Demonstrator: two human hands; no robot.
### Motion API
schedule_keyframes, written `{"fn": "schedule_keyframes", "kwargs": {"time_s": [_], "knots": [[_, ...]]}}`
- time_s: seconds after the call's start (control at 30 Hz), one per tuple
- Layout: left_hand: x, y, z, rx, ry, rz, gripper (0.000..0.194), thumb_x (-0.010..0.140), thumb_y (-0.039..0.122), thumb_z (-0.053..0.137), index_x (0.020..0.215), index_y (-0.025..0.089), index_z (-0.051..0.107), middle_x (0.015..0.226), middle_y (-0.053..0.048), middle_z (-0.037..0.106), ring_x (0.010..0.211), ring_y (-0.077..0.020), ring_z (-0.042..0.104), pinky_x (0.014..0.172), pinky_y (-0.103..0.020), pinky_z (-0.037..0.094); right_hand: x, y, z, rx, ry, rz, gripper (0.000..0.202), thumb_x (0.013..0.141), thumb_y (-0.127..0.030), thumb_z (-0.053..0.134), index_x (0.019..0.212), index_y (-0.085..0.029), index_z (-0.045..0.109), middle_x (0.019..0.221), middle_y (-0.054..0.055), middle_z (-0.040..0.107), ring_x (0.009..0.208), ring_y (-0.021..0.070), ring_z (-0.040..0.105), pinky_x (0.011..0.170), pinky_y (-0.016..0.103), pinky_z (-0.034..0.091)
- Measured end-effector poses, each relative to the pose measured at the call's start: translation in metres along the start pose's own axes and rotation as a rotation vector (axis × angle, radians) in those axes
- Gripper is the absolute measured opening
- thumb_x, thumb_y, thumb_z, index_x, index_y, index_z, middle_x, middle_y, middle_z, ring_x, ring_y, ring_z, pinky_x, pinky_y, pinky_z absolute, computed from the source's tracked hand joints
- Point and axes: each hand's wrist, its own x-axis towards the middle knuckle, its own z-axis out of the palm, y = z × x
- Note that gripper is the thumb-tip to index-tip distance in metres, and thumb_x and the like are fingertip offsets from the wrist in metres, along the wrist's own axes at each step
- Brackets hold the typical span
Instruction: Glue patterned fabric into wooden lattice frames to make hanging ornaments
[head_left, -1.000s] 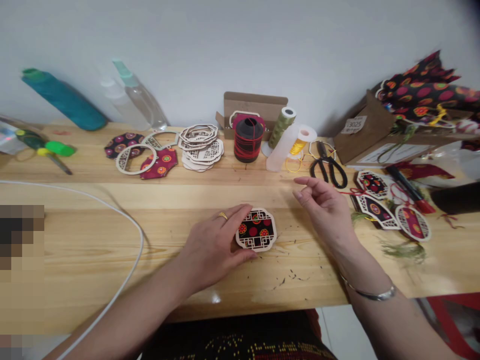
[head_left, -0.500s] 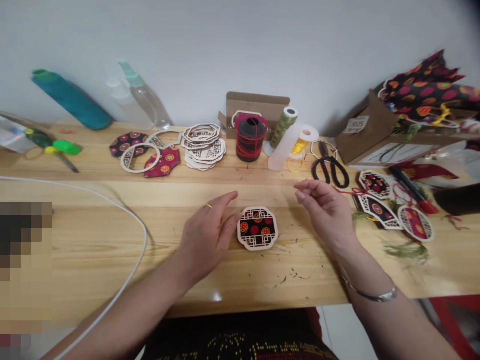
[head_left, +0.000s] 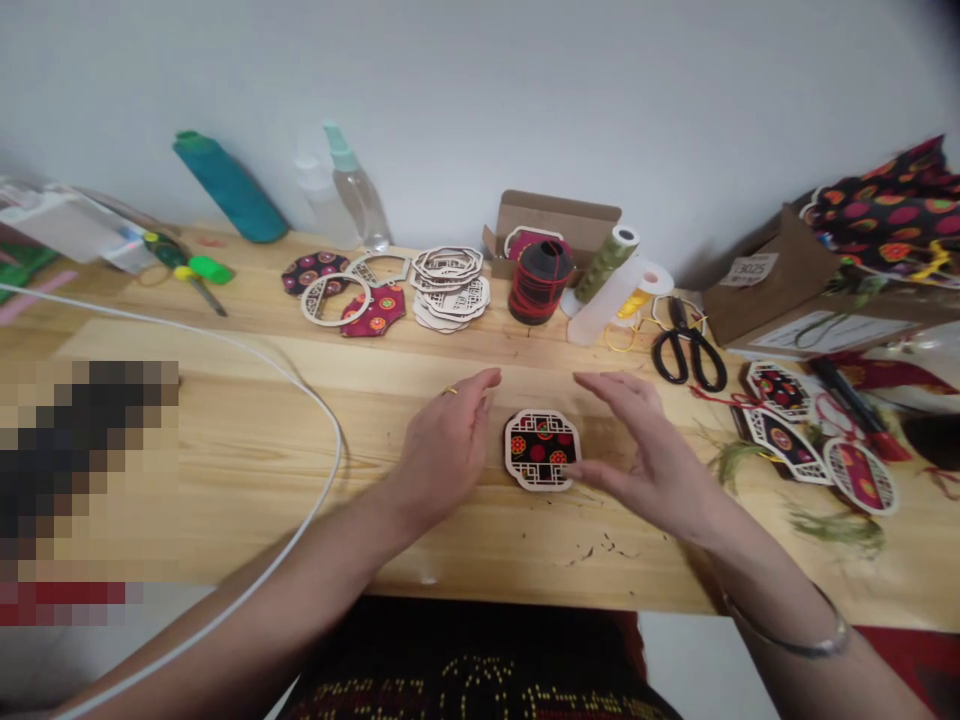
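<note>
A pale fretwork frame with black, red-dotted cloth inside, the patterned piece (head_left: 541, 450), lies flat on the wooden table (head_left: 247, 480) between my hands. My left hand (head_left: 448, 445) is just left of it, fingers extended and close together, holding nothing. On the other side my right hand (head_left: 649, 450) is spread, its thumb over or against the piece's right edge; whether it touches cannot be told. Dark thread scraps (head_left: 600, 547) lie in front of the piece.
Behind are stacked wooden frames (head_left: 450, 290), a red-black thread spool (head_left: 540, 283) and black scissors (head_left: 686, 350). Finished ornaments (head_left: 784, 440) and a cardboard box (head_left: 765, 290) stand right. A white cable (head_left: 330, 430) crosses the left side and my left forearm.
The view has shifted left. My right hand has opened from pinched fingers and come nearer the piece. My left thumb has drawn in beside its fingers, away from the piece.
</note>
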Motion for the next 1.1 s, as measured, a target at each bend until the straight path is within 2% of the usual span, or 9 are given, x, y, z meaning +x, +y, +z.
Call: {"fn": "schedule_keyframes", "kwargs": {"time_s": [0.07,0.13,0.47,0.67,0.9,1.1], "knots": [[0.0,0.0,0.0,-0.008,-0.003,0.002,0.033,0.093,0.018,0.035,0.122,0.015,0.051,0.119,-0.011,0.067,0.104,-0.0225,0.065,0.09,-0.043,0.052,-0.003,-0.01,0.001,-0.086,-0.126,-0.057,0.08,0.072,-0.041,0.073,0.142,-0.025,0.037,0.135,0.013,0.05,0.131,0.0348,0.034,0.101,0.056,0.04],[-0.001,0.0,0.0,-0.013,-0.002,0.003,0.033,0.093,0.018,0.036,0.123,0.015,0.051,0.119,-0.011,0.067,0.104,-0.023,0.065,0.09,-0.044,0.052,-0.003,-0.016,0.004,-0.156,-0.178,-0.108,0.084,0.073,-0.038,0.071,0.145,-0.025,0.03,0.139,0.013,0.048,0.133,0.0364,0.03,0.102,0.059,0.038],[-0.002,0.003,0.0,-0.024,0.001,-0.008,0.034,0.093,0.018,0.038,0.125,0.013,0.049,0.12,-0.012,0.066,0.105,-0.0234,0.064,0.091,-0.043,0.051,0.006,-0.019,0.011,-0.336,-0.275,-0.179,0.084,0.07,-0.027,0.063,0.146,-0.016,0.028,0.133,0.017,0.049,0.13,0.0362,0.034,0.102,0.055,0.037],[-0.002,0.003,0.0,-0.043,-0.005,-0.014,0.035,0.092,0.019,0.04,0.125,0.015,0.05,0.119,-0.012,0.066,0.105,-0.0235,0.064,0.09,-0.043,0.052,0.01,-0.02,0.011,-0.349,-0.303,-0.192,0.082,0.071,-0.025,0.059,0.146,-0.017,0.026,0.13,0.017,0.05,0.126,0.0349,0.038,0.101,0.054,0.038],[-0.002,0.004,-0.002,-0.032,-0.031,-0.049,0.035,0.092,0.019,0.04,0.125,0.011,0.05,0.12,-0.013,0.066,0.105,-0.025,0.064,0.09,-0.045,0.051,0.017,-0.022,0.011,-0.351,-0.366,-0.191,0.088,0.069,-0.025,0.06,0.148,-0.014,0.023,0.123,0.016,0.05,0.118,0.0322,0.043,0.1,0.049,0.039],[-0.002,0.004,-0.002,-0.088,-0.045,-0.041,0.033,0.094,0.019,0.039,0.123,0.014,0.052,0.111,-0.01,0.07,0.099,-0.0228,0.066,0.088,-0.043,0.052,0.015,-0.017,0.011,-0.312,-0.36,-0.176,0.093,0.069,-0.026,0.061,0.15,-0.011,0.017,0.121,0.017,0.05,0.116,0.0331,0.043,0.1,0.05,0.04]]}}
